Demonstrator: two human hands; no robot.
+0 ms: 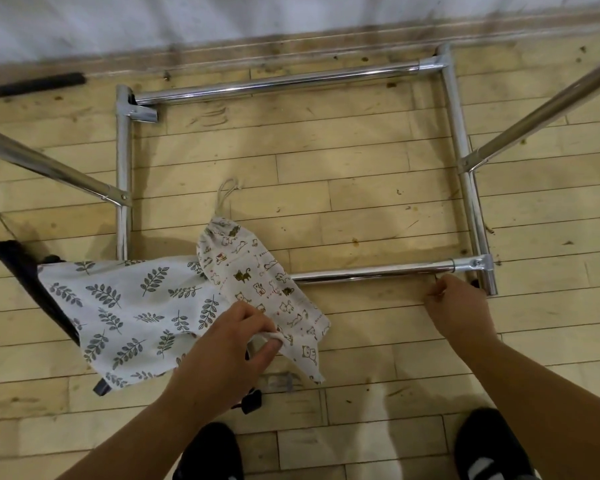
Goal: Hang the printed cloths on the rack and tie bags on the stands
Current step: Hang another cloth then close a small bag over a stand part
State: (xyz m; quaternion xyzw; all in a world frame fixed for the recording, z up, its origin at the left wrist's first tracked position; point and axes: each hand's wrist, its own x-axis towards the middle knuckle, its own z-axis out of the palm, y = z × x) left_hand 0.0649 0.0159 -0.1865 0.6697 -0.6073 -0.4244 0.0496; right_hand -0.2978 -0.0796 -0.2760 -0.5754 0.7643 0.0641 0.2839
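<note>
No readable text or labels.

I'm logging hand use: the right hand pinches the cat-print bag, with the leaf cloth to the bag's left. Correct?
No: the left hand pinches the cat-print bag, as the head view shows. The right hand is curled by the rack's near bar. The leaf cloth does lie to the bag's left.

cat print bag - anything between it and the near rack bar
Nothing visible. The cat print bag, pinched by the left hand, covers part of the near bar in this view; the bar's bare stretch runs to the right hand.
</note>
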